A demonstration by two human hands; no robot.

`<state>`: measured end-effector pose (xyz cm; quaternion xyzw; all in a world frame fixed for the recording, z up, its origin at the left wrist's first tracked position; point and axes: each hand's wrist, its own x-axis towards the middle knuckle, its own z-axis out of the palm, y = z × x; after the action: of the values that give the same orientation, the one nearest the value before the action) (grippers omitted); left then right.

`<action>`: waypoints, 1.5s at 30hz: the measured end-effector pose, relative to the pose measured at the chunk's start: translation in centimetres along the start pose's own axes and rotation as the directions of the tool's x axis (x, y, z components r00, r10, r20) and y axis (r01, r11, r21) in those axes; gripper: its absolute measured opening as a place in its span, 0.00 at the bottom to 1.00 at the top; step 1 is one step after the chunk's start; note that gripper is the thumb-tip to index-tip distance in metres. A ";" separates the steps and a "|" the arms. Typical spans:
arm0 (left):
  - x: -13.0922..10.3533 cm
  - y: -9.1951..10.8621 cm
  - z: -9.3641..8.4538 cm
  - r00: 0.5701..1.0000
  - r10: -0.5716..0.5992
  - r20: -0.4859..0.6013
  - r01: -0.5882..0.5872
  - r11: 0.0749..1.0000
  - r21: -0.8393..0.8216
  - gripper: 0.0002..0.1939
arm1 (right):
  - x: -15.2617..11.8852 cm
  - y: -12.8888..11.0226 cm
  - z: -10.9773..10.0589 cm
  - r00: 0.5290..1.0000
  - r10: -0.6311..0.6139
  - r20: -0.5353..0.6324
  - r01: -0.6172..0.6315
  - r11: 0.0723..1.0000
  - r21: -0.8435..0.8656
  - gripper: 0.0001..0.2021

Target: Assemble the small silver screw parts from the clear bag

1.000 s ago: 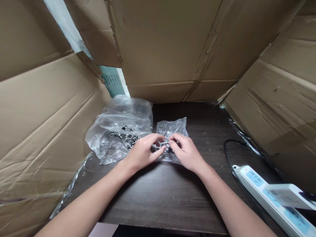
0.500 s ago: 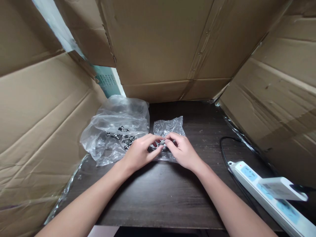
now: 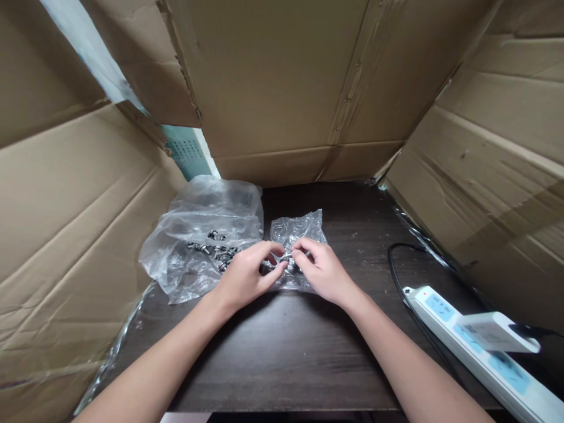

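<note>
Over the small clear plastic bag [image 3: 304, 225], my two hands meet at their fingertips. A small silvery bolt [image 3: 286, 256] lies between them, blurred and partly covered by fingers. My right hand [image 3: 324, 267] pinches its right end between thumb and forefinger. The thumb and forefinger of my left hand [image 3: 251, 267] curve in around its left side. Left of my left hand, several dark and silvery bolts [image 3: 222, 254] lie in a heap on a larger clear plastic bag [image 3: 170, 249]. More metal bits on the small bag are mostly hidden under my fingers.
Cardboard walls [image 3: 282, 88] enclose the dark wooden table [image 3: 273, 352] at the back and both sides. On the right lies a white power strip [image 3: 462, 335] with a plugged-in white adapter [image 3: 497, 332] and a black cable [image 3: 391, 264]. A greenish printed sheet [image 3: 189, 150] shows through a gap back left.
The view has shifted slightly, so everything sits a little further left. My fingers have moved slightly around the bolt, which stays between my hands.
</note>
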<state>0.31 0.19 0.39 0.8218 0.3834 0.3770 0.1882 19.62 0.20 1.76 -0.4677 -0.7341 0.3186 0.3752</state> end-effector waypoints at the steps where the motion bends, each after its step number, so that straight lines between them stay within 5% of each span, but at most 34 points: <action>1: 0.0 0.0 0.0 1.000 0.000 0.000 0.000 1.000 0.001 0.08 | 0.0 0.0 0.0 1.000 -0.001 0.002 0.001 1.000 0.001 0.08; 5: -0.1 0.1 -0.1 1.000 0.018 0.007 -0.018 1.000 0.008 0.14 | 0.0 -0.1 0.1 1.000 -0.006 0.006 0.006 1.000 0.000 0.09; 22: 0.1 0.1 0.0 0.998 0.010 -0.058 -0.008 0.999 0.034 0.06 | 0.0 -0.1 -0.2 0.999 0.014 -0.036 -0.013 1.000 0.015 0.09; 45: 0.0 -0.2 0.0 0.999 0.028 -0.027 -0.028 1.000 0.010 0.10 | -0.2 -0.1 0.0 0.999 0.013 0.044 -0.012 1.000 -0.021 0.06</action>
<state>0.20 0.37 0.31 0.8228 0.3762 0.3889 0.1739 19.66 0.01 1.82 -0.4691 -0.7424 0.3236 0.3522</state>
